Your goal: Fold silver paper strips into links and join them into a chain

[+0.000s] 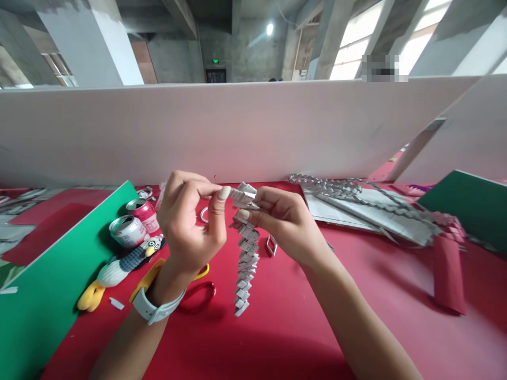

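Observation:
A zigzag chain of folded grey-white paper strips (247,264) hangs down over the red table from between my hands. My right hand (287,221) pinches the chain near its top, thumb in front and fingers behind. My left hand (194,211), with a pale watch band on its wrist, has thumb and index finger pressed together at the left side of the chain's top end. Whether a loose strip is between those fingertips is too small to tell. A small folded paper link (271,246) lies on the table just below my right hand.
Left of my hands stand two drink cans (127,231), beside a knitted penguin toy (127,266). Red-handled scissors (200,295) lie near my left wrist. Braided grey chains (348,190) rest on papers at right, near a red cylinder (448,274). A white partition (237,132) closes the back.

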The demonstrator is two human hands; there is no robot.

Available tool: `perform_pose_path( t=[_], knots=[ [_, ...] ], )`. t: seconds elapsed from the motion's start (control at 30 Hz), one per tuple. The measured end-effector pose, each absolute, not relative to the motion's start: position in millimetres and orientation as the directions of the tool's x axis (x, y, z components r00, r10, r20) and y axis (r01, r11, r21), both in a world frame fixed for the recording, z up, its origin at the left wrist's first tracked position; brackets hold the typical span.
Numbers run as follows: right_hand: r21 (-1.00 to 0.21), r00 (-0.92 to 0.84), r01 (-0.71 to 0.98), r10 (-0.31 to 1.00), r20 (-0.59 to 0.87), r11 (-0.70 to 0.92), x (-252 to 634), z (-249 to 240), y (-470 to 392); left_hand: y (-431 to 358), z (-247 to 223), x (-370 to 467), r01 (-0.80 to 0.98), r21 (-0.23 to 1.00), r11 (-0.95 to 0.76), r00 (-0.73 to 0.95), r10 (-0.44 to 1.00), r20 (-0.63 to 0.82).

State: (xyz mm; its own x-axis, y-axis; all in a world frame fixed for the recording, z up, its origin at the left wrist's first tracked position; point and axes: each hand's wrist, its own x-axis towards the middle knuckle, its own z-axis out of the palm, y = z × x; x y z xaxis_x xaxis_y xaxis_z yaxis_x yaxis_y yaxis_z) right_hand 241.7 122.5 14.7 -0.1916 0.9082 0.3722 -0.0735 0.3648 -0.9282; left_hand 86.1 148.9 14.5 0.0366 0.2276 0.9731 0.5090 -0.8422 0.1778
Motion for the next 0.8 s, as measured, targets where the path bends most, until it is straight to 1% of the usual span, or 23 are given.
perform_pose_path(
  t=[0.03, 0.1, 0.17, 0.2, 0.27, 0.33, 0.37, 0.5, 0.6, 0.7, 0.8],
  knots=[
    [-0.927, -0.192, -0.076, 0.907, 0.376, 0.368, 242.6, 15.0, 122.7, 149.8, 15.0, 84.3, 0.469, 0.238, -0.851, 0.021, 0.280, 0.960],
    [-0.921, -0.212, -0.074, 0.896, 0.390, 0.383, 245.3, 15.1, 123.3, 152.4, 17.3, 79.8, 0.307, 0.397, -0.865, 0.026, 0.425, 0.905],
    [-0.919, -0.249, -0.069, 0.885, 0.393, 0.389, 247.8, 15.1, 123.8, 155.6, 20.9, 74.7, 0.131, 0.544, -0.829, 0.095, 0.556, 0.826],
    [-0.921, -0.267, -0.063, 0.883, 0.387, 0.385, 248.6, 15.2, 123.7, 157.0, 22.7, 72.4, 0.082, 0.588, -0.805, 0.149, 0.593, 0.791],
    [-0.929, -0.294, -0.041, 0.885, 0.362, 0.367, 248.8, 15.8, 123.1, 158.7, 25.5, 69.4, 0.082, 0.623, -0.778, 0.250, 0.621, 0.743],
    [-0.936, -0.317, -0.012, 0.887, 0.336, 0.351, 247.3, 16.3, 122.0, 158.7, 26.5, 69.0, 0.139, 0.612, -0.779, 0.309, 0.621, 0.720],
    [-0.937, -0.320, 0.000, 0.888, 0.331, 0.349, 246.2, 16.3, 121.6, 158.4, 26.3, 69.5, 0.169, 0.589, -0.790, 0.310, 0.610, 0.729],
    [-0.926, -0.265, 0.039, 0.898, 0.352, 0.375, 241.1, 14.1, 121.8, 156.9, 23.0, 72.6, 0.330, 0.419, -0.846, 0.248, 0.506, 0.826],
    [-0.926, -0.226, 0.049, 0.907, 0.354, 0.374, 238.3, 12.3, 122.7, 157.2, 20.8, 72.8, 0.451, 0.311, -0.836, 0.187, 0.429, 0.883],
    [-0.930, -0.207, 0.041, 0.914, 0.350, 0.365, 236.2, 12.9, 121.8, 157.9, 19.3, 72.4, 0.500, 0.288, -0.817, 0.144, 0.406, 0.902],
    [-0.940, -0.193, 0.041, 0.926, 0.325, 0.339, 234.3, 15.6, 119.0, 157.7, 17.9, 73.5, 0.498, 0.327, -0.803, 0.117, 0.436, 0.892]
  ],
)
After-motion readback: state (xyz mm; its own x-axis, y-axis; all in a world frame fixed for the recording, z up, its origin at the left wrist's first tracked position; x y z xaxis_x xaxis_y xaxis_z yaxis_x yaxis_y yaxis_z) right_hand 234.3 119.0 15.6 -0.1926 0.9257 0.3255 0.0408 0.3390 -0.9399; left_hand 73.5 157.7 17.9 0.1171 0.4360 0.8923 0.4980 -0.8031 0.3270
